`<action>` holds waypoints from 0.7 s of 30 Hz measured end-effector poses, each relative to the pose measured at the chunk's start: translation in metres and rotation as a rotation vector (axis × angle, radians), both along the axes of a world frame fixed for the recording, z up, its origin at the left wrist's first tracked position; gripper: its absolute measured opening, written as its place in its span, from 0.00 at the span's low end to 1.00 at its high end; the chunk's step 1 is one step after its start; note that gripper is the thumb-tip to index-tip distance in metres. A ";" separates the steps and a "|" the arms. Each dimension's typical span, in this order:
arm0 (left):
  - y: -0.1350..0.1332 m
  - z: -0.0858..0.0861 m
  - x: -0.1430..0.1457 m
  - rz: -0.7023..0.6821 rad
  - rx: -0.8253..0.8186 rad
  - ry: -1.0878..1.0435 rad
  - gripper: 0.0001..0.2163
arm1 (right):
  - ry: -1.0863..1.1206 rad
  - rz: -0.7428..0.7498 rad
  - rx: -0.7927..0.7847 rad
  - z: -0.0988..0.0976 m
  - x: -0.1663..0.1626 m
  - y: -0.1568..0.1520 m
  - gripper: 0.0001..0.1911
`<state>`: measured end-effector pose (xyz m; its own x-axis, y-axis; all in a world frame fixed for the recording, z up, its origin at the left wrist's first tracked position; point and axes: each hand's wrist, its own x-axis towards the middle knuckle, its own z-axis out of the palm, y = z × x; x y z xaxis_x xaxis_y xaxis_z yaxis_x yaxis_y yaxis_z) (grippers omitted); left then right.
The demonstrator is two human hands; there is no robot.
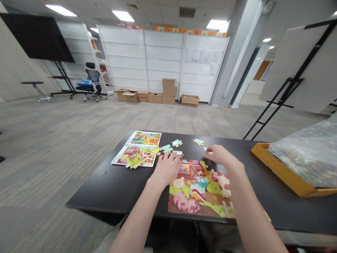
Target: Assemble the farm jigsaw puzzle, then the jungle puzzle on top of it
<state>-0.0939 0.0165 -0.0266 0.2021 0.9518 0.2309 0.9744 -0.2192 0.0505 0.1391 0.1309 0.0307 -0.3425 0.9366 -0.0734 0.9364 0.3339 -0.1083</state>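
A partly built farm jigsaw puzzle (196, 191) lies on the dark table (110, 186) in front of me. My left hand (166, 168) rests flat with its fingers stretched out on the table at the puzzle's upper left corner, fingertips near a teal loose piece (166, 148). My right hand (220, 155) is curled at the puzzle's top edge, its fingertips pinching a small light puzzle piece (207, 151). Two more loose pieces (177, 142) (199, 142) lie farther back.
A printed picture sheet (139, 147) with several pieces on it lies at the left. An orange box lid (284, 172) with a plastic bag (308, 154) sits at the right. An easel (286, 88), an office chair (91, 82) and cardboard boxes (168, 91) stand on the floor beyond.
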 end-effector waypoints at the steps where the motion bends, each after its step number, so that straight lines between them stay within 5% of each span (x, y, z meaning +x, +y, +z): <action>1: 0.000 0.000 0.000 -0.002 -0.004 -0.001 0.19 | 0.022 0.030 -0.012 0.008 -0.001 -0.009 0.10; 6: 0.001 -0.001 -0.001 0.001 -0.012 -0.003 0.19 | 0.101 0.238 -0.121 0.049 -0.024 -0.078 0.09; 10: -0.001 -0.001 0.003 0.045 -0.023 0.009 0.20 | -0.059 0.352 -0.181 0.060 -0.049 -0.121 0.12; 21: -0.001 0.009 -0.004 0.016 -0.052 -0.061 0.20 | -0.309 0.259 -0.221 0.044 -0.067 -0.122 0.25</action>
<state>-0.0977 0.0159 -0.0181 0.1743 0.9658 0.1921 0.9724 -0.1995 0.1206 0.0719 0.0093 0.0745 -0.4938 0.7738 -0.3967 0.8249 0.5612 0.0679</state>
